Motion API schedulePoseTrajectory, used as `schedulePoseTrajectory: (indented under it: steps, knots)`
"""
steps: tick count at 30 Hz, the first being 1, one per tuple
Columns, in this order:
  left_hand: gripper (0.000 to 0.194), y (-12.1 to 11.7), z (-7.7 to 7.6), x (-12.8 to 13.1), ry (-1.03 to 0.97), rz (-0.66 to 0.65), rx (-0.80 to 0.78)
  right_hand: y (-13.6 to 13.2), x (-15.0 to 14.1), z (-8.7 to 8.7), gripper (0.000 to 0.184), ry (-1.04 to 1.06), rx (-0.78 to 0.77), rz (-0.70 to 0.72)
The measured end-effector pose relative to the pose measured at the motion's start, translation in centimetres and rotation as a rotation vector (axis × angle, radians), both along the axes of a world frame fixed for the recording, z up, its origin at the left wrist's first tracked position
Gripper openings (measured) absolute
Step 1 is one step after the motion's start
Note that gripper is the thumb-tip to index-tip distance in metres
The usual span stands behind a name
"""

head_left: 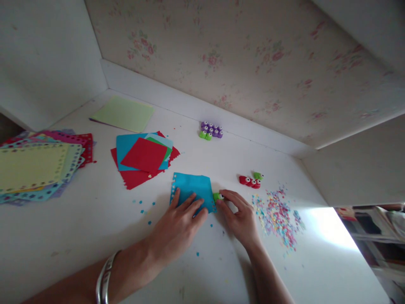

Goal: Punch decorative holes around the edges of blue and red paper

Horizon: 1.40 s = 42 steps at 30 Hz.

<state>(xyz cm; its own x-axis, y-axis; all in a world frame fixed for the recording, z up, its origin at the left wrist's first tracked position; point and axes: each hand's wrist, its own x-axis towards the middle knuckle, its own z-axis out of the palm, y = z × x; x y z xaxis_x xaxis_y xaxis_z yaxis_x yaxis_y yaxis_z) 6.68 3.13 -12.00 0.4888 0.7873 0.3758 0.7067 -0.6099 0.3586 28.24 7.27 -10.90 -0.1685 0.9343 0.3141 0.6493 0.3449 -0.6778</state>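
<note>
A blue square of paper (pixel 193 186) lies on the white table (pixel 95 219), its left edge punched with small holes. My left hand (pixel 180 223) rests flat on the sheet's near part, fingers spread. My right hand (pixel 238 215) pinches a small green punch (pixel 217 196) at the sheet's right edge. Small blue punched bits lie scattered round the sheet.
A heap of coloured confetti (pixel 278 215) lies right of my right hand. Red and green punches (pixel 251 180) sit beyond it, purple and green punches (pixel 211 130) by the wall. Red, blue and green sheets (pixel 144 158), a pale green sheet (pixel 125 113) and a punched stack (pixel 38 164) lie left.
</note>
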Motion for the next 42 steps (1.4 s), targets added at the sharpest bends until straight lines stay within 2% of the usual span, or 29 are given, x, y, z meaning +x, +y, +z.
schedulePoseTrajectory:
  steps: [20,25,42]
  knots:
    - [0.017,0.08,0.28,-0.06,0.017,-0.037,-0.023,-0.31,-0.23,0.56,0.017,-0.049,0.014,0.02]
    - [0.017,0.1,0.25,-0.07,0.022,-0.036,-0.031,-0.34,-0.05,0.79,0.018,-0.035,-0.032,-0.012]
    - [0.018,0.06,0.39,0.0,0.0,-0.023,-0.046,-0.3,-0.08,0.67,0.017,-0.022,-0.029,0.004]
